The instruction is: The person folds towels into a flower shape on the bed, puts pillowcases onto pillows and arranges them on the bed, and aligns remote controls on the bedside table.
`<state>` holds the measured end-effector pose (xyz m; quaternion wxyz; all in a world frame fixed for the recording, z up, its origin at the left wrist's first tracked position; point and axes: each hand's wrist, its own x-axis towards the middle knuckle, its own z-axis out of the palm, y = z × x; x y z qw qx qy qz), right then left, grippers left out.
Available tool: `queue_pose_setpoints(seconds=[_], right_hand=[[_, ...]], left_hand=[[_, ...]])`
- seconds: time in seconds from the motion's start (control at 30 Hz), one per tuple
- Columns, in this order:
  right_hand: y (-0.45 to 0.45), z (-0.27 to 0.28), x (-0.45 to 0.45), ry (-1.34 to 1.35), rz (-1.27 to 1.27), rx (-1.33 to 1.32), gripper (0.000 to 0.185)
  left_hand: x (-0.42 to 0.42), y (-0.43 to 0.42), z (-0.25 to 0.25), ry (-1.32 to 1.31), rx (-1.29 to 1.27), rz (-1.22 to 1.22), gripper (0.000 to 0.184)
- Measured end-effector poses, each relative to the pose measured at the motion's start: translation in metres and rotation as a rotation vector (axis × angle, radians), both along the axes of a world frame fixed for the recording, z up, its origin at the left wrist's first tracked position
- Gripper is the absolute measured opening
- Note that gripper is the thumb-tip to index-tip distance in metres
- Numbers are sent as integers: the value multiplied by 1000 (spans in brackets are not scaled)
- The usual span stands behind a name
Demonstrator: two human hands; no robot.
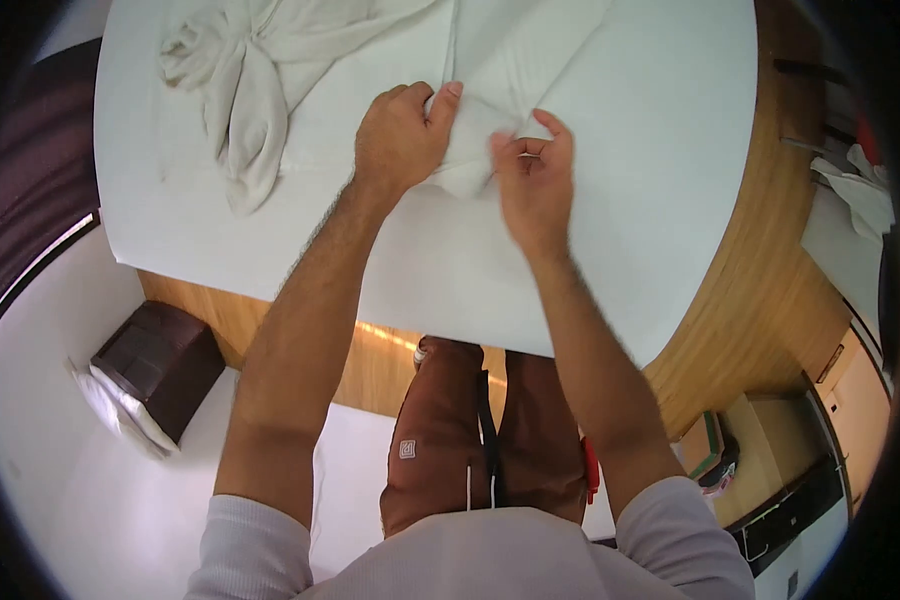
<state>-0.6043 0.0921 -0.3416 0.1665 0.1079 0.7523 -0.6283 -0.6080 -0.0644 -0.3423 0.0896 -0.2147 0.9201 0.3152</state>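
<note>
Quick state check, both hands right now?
Left hand: fingers curled at the white cloth; whether it grips cannot be told.
Right hand: partly open, fingers bent beside the same cloth, blurred; grip cannot be told.

The cloth at far centre is a soft, matt textile. The crumpled cloth at far left is matt and slightly rough. The covering beneath both presents a smooth, matt face. The side surface at right shows wood grain. The block at near left appears leather-like with low gloss. The sleeves are finely ribbed fabric.
</note>
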Motion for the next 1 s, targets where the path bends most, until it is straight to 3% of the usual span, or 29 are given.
queue_pose_setpoints(seconds=[0.03,0.13,0.17,0.27,0.3,0.37,0.47,0.5,0.6,0.7,0.77,0.87,0.97,1.0], right_hand=[[0,0,6,244,85,15,56],[11,-6,-5,381,239,266,60],[15,-11,-17,281,201,239,60],[23,-11,-77,-114,92,140,63],[25,-5,-86,-123,87,155,63],[28,7,-102,-139,80,189,62],[26,0,-79,476,232,312,58],[27,2,-76,322,242,310,56],[29,-20,-116,234,149,258,55],[29,-14,-170,-9,152,270,58],[34,-12,-195,-122,234,305,67],[28,-53,-222,149,-27,502,75],[24,-57,-274,-72,-21,447,64],[23,-62,-292,-143,7,308,59]], left_hand=[[-13,5,9,-94,39,56,53],[-43,15,26,-237,89,58,54],[-47,18,28,-266,94,31,55],[-51,16,4,112,299,-57,58],[-56,13,-12,173,286,-24,59],[-77,16,4,-30,303,18,57],[-108,18,13,-109,236,81,55],[-113,19,11,-110,201,103,54],[-109,30,13,51,398,195,55],[-93,55,6,519,21,-172,67],[-90,68,2,376,-8,-126,75],[-103,74,-6,310,5,-22,74],[-117,67,-5,266,17,-47,71],[-119,64,0,237,18,-63,70]])
